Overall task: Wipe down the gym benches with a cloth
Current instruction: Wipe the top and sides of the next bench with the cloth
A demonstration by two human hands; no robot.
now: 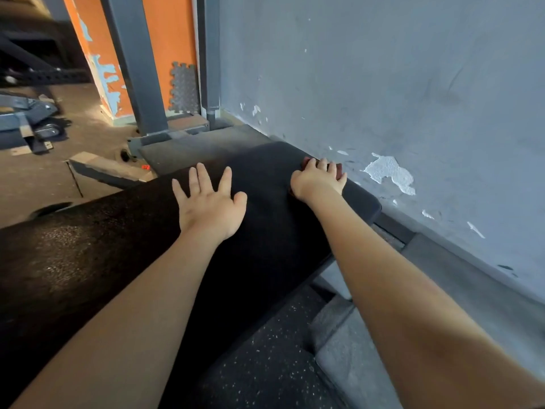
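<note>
A black padded gym bench [265, 231] runs from the lower left to its far end near the wall. My left hand [209, 202] lies flat on the pad with fingers spread, holding nothing. My right hand [318, 180] presses a dark red cloth [306, 162] onto the bench's far right corner. Most of the cloth is hidden under the palm and fingers; only its edges show. I cannot tell if the fingers curl round it.
A grey wall [413, 98] with peeling paint stands close on the right. A grey steel rack post [135, 69] and an orange wall [171, 39] are beyond the bench. Metal parts and a weight plate [32, 119] lie on the floor at left. Speckled rubber flooring [265, 349] is below.
</note>
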